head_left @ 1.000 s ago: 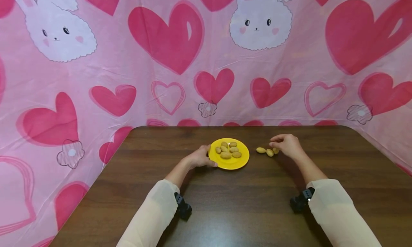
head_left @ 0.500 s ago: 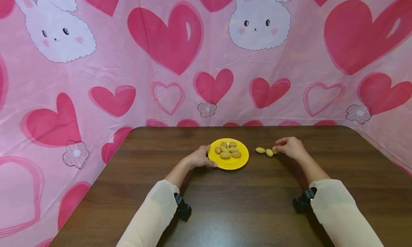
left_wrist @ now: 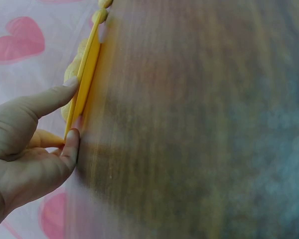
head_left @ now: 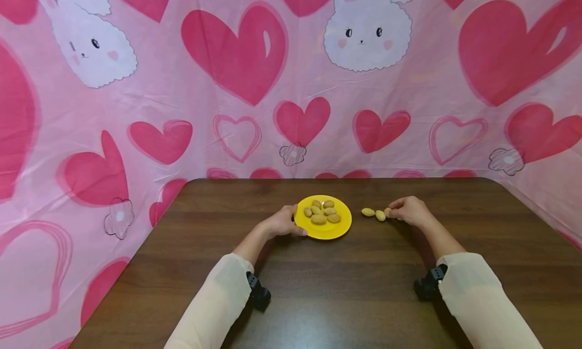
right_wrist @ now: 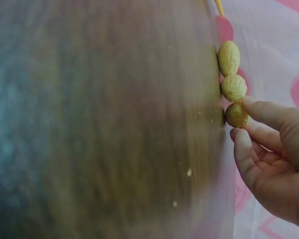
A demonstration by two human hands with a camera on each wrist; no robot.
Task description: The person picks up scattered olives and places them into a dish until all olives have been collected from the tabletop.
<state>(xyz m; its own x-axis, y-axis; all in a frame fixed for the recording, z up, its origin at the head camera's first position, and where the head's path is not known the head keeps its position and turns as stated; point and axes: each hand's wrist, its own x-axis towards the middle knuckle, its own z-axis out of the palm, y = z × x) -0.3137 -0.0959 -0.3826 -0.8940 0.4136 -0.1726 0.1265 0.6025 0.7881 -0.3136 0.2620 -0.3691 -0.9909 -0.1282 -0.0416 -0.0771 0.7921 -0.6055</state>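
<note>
A yellow plate (head_left: pixel 327 232) bears several small oval, wrinkled yellow-brown pieces (head_left: pixel 319 219). The left hand (head_left: pixel 281 221) grips the plate's left rim; in the left wrist view its thumb (left_wrist: pixel 57 97) lies on the upper side and fingertips touch the edge below. To the right of the plate, three more such pieces sit close together on the table. The right hand (head_left: pixel 411 211) pinches the rightmost wrinkled oval piece (right_wrist: pixel 237 115) between thumb and fingertips, partly covering it in the head view. Beside that one are a middle piece (right_wrist: pixel 234 88) and a left piece (right_wrist: pixel 229 58).
All of this stands on a dark brown wooden table (head_left: pixel 313 288), towards its far edge. Behind hangs a pink cloth (head_left: pixel 254 137) printed with hearts and rabbits. Each wrist wears a small black camera (head_left: pixel 259 291). Tiny pale specks (right_wrist: pixel 189 172) lie on the tabletop near the right hand.
The right hand has lowered and shifted slightly right, and its fingertips have closed on the rightmost oval piece. The left hand and the plate stay in place.
</note>
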